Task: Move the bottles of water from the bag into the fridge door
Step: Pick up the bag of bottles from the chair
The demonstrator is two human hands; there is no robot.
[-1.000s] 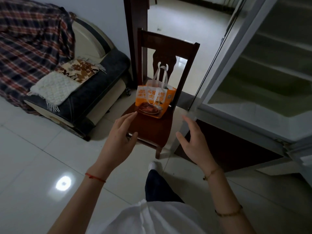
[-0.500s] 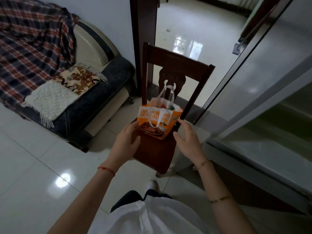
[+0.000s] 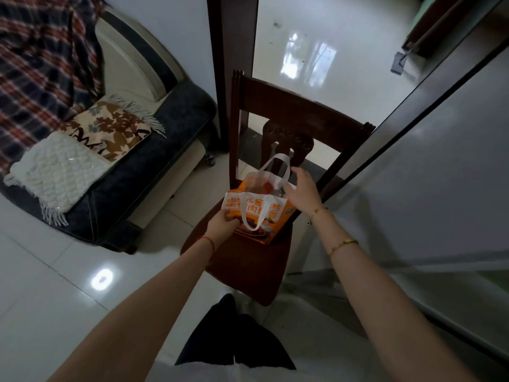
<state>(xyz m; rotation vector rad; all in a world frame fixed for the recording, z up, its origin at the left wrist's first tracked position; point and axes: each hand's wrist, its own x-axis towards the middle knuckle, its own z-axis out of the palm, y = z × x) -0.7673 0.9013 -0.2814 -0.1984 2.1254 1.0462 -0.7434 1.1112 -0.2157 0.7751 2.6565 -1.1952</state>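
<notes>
Chair seat holds bag. Left hand grips its near corner; right hand, fingers loosely spread, at mouth. I'd brace, reach straight down.

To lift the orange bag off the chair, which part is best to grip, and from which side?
The rear white handle, from above: its loop stands upright over the open mouth, easy to hook. The front handle hangs flat against the bag's print. The left hand holds the near corner, steadying the bag.
</notes>
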